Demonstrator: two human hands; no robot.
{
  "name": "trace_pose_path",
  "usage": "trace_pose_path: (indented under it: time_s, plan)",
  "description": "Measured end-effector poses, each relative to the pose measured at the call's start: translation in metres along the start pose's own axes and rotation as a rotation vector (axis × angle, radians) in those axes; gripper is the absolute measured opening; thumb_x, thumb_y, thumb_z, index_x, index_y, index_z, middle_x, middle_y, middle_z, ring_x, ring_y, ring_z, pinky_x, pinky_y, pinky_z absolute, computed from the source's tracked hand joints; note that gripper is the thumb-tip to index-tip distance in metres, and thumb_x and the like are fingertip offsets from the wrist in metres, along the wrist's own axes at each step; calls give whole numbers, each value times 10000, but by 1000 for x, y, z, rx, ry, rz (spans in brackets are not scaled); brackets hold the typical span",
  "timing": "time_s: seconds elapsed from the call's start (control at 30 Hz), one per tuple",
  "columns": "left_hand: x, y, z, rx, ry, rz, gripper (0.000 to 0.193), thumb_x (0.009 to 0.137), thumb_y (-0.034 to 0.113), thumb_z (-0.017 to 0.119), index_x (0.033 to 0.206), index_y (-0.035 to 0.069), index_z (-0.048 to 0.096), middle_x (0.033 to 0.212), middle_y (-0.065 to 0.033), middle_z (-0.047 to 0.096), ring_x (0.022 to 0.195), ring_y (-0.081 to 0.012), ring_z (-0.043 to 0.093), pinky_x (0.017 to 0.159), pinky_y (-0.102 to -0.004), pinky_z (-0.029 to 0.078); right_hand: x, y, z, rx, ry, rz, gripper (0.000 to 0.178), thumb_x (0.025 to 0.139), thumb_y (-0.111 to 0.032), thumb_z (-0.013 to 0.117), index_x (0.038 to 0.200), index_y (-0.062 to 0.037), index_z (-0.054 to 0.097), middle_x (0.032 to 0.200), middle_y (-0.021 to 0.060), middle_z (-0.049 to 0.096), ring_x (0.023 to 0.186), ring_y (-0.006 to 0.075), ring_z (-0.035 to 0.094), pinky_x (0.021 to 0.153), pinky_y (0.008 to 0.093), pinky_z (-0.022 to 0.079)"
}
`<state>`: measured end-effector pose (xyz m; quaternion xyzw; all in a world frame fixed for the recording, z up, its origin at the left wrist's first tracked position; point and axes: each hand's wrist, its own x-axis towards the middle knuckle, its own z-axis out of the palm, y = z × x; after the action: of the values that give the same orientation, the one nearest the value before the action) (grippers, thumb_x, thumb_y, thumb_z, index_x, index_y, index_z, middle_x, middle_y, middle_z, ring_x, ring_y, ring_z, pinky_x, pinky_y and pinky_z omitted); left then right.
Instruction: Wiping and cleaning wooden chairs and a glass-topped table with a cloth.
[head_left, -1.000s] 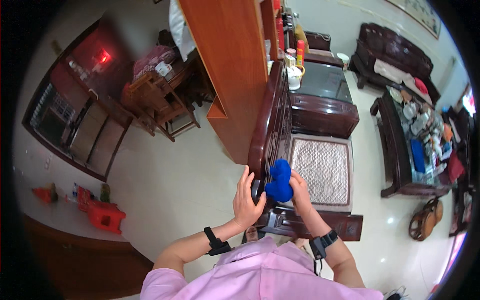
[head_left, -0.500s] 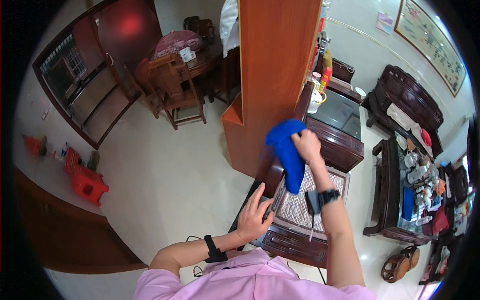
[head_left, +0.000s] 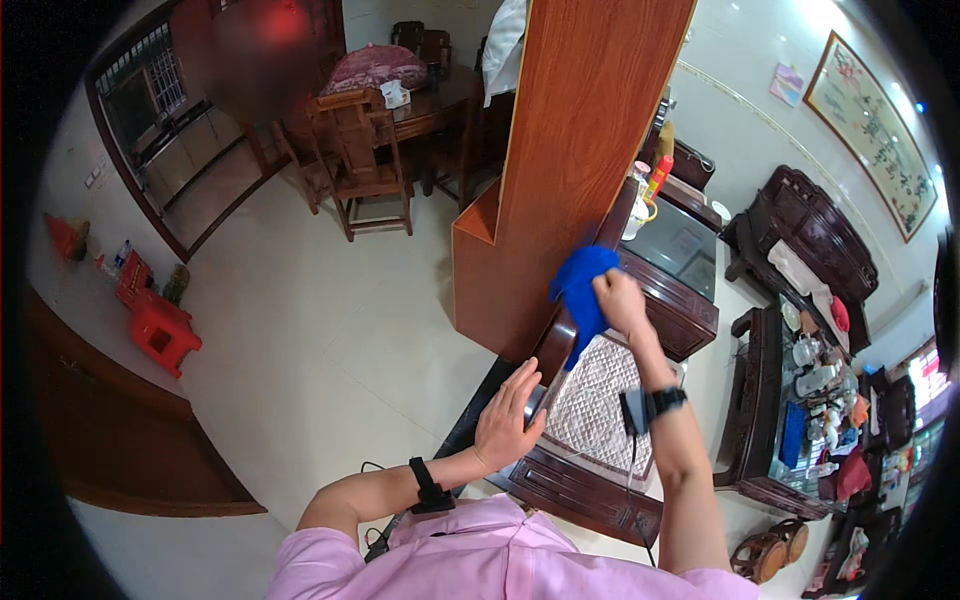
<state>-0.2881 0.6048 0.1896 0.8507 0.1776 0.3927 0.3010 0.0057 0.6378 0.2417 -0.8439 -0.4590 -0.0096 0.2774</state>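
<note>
In the head view, a blue cloth [head_left: 582, 300] is gripped in the right hand [head_left: 622, 302], whose fingers are closed over its right edge; the cloth is draped over the back [head_left: 558, 338] of a dark wooden bench, just right of a tall brown cabinet [head_left: 580, 170]. The left hand [head_left: 508, 418] is held open at the near end of that back, thumb parted from the fingers; whether weight is put on the wood cannot be told. To the right of the back, the bench's seat is covered by a quilted pale cushion [head_left: 605, 405]. Beyond it is placed a glass-topped side table [head_left: 675, 250], on which a white pot [head_left: 635, 220] and a red canister [head_left: 660, 177] are stood. At far right, a carved sofa [head_left: 800, 220] is set below a framed picture [head_left: 870, 130]; nearer, a low table [head_left: 745, 420] is crowded with small articles. At left, a red stool [head_left: 165, 330] is placed by the wall, and a wooden chair [head_left: 355, 150] is seen farther off.
</note>
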Motion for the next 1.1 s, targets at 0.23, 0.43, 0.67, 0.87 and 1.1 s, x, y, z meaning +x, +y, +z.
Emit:
trace_pose_path:
  time_s: [0.23,0.43,0.67,0.87,1.1]
  plan:
    - [-11,-2,10,-135,-47,-384,687,824,189,702,1382,-28,365,1320,-269,493,1236,-424,488,1035,-464,414,-128,-55,-1,71,62,-168,347,834,-330,660,681,-18,637,702,236,643,658,423,649,624,513,520]
    - [48,-12,11,-64,-145,-215,851,837,236,725,1473,-60,241,1441,-297,377,1350,-424,385,1130,-462,323,-76,-46,-4,-13,181,4,377,849,-366,629,698,-21,657,685,260,645,661,433,658,630,514,531]
    - [75,4,24,-101,-147,-263,911,832,165,725,1516,-31,156,1440,-293,366,1343,-435,386,1124,-474,323,32,-5,-7,12,106,240,453,920,-409,488,912,3,678,938,313,670,938,484,646,866,553,495]
    - [71,3,25,-6,-158,-229,848,847,76,674,1504,-68,158,1426,-299,362,1319,-461,387,1121,-486,320,114,33,-2,-20,88,278,471,918,-412,456,974,-13,701,1003,296,678,997,459,646,910,540,493]
    - [75,11,24,15,-159,-315,836,829,68,681,1494,-60,191,1403,-299,383,1299,-457,410,1095,-479,355,164,64,2,-9,116,261,421,960,-399,474,1056,-54,695,1048,247,689,1009,443,649,902,530,503]
